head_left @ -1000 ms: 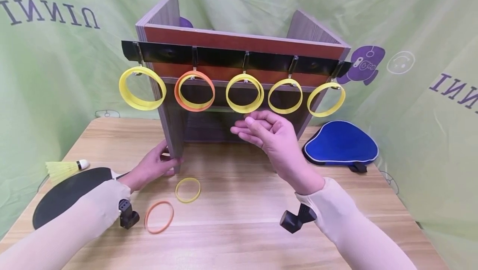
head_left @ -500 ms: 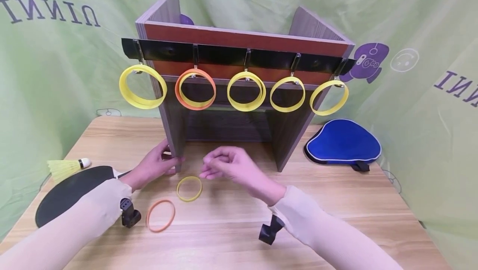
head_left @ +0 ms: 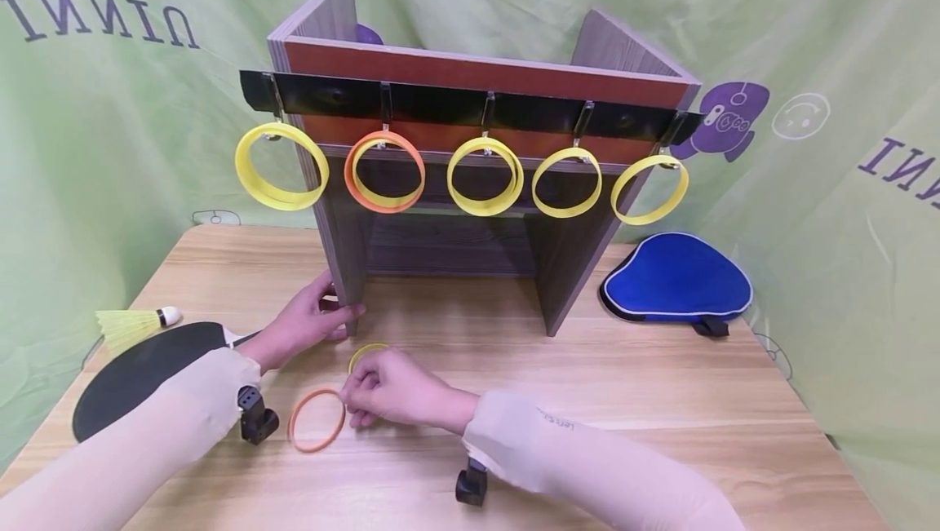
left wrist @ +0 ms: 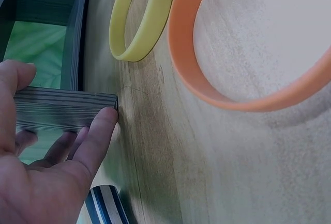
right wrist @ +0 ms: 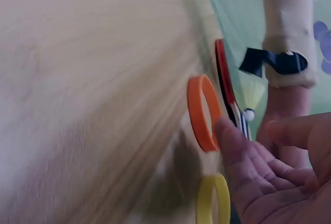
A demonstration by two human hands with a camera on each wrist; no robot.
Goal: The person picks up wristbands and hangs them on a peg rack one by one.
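My left hand (head_left: 304, 323) grips the lower front end of the left side panel (head_left: 339, 245) of a grey wooden shelf unit; the left wrist view shows thumb and fingers on either side of the panel (left wrist: 62, 102). My right hand (head_left: 396, 388) is low over the table, fingers apart beside an orange silicone wristband (right wrist: 195, 113). Its fingertips are close to the band's edge; whether they touch it I cannot tell. A yellow wristband (head_left: 356, 356) lies partly hidden behind the right hand in the head view. Both loose bands show whole or nearly so in the left wrist view.
Several yellow wristbands (head_left: 246, 176) and an orange one hang from hooks on a black strip (head_left: 433, 111) across the shelf front. A table tennis bat (head_left: 147, 376) and yellow shuttlecock (head_left: 128, 325) lie left. A blue bat case (head_left: 679, 278) lies right.
My right hand has come down from below the hanging bands, moving left to the loose wristbands on the table. The left hand stays on the side panel.
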